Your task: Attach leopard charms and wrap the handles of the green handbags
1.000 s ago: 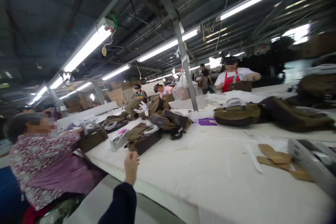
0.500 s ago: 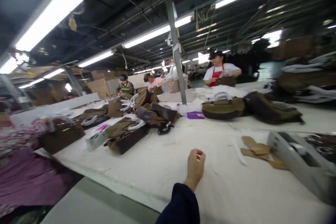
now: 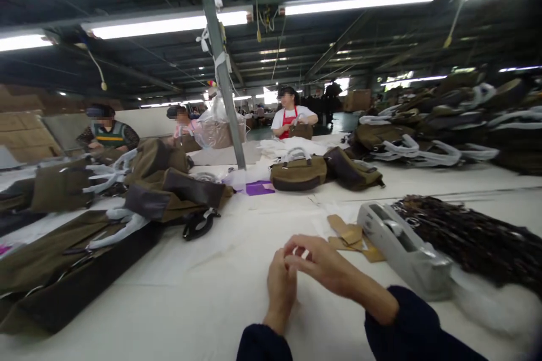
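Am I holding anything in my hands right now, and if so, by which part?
It cannot be told: the left hand and right hand meet over the white table with nothing plainly showing between them, though something small could be hidden.

The person's bare left grip (image 3: 280,289) and bare right grip (image 3: 318,262) meet at the fingers over a white flat bench (image 3: 203,304); whether anything lies between them cannot be seen. To their right lie flat tan pieces (image 3: 348,232), a grey block-shaped tape dispenser (image 3: 404,256) and a heap of dark glossy strips (image 3: 474,237); olive-and-dark-brown fabric bags (image 3: 298,175) lie at left and beyond.
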Action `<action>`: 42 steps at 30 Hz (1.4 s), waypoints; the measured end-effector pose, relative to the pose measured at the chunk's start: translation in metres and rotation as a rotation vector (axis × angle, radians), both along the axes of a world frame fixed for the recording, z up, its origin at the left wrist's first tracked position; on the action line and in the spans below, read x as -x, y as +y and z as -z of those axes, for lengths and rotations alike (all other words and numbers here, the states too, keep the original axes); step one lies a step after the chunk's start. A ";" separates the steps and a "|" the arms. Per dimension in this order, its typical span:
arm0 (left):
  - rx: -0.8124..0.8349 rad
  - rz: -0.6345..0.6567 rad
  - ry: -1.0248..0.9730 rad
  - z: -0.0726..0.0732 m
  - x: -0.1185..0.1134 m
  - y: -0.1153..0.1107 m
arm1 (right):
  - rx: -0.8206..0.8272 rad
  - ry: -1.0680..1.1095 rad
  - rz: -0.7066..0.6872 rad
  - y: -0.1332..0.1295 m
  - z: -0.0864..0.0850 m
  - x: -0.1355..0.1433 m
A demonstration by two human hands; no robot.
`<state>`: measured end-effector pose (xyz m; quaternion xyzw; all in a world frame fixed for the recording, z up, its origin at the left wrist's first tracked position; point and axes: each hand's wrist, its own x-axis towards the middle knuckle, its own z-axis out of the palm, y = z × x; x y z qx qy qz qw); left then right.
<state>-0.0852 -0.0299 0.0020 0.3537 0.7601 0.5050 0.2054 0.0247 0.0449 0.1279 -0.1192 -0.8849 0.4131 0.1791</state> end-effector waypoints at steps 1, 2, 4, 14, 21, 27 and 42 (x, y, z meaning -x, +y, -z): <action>0.000 -0.006 0.029 0.000 -0.001 0.000 | -0.060 0.016 0.030 0.011 0.009 0.015; 0.002 -0.011 0.073 -0.001 -0.002 0.001 | -0.127 0.027 0.066 0.024 0.017 0.031; 0.001 -0.010 0.162 -0.004 -0.005 0.000 | -0.301 0.006 0.156 0.055 0.032 0.060; -0.034 0.029 0.441 -0.023 -0.015 -0.008 | -0.916 -0.313 0.516 0.208 0.058 0.141; 0.182 0.234 0.489 0.001 -0.024 -0.002 | -0.988 -0.392 0.557 0.265 0.092 0.165; 0.306 0.382 0.539 0.012 -0.018 0.000 | -0.986 -0.183 0.603 0.283 0.072 0.168; 0.309 0.395 0.448 -0.001 -0.015 -0.004 | 0.074 0.699 0.341 0.222 -0.106 0.079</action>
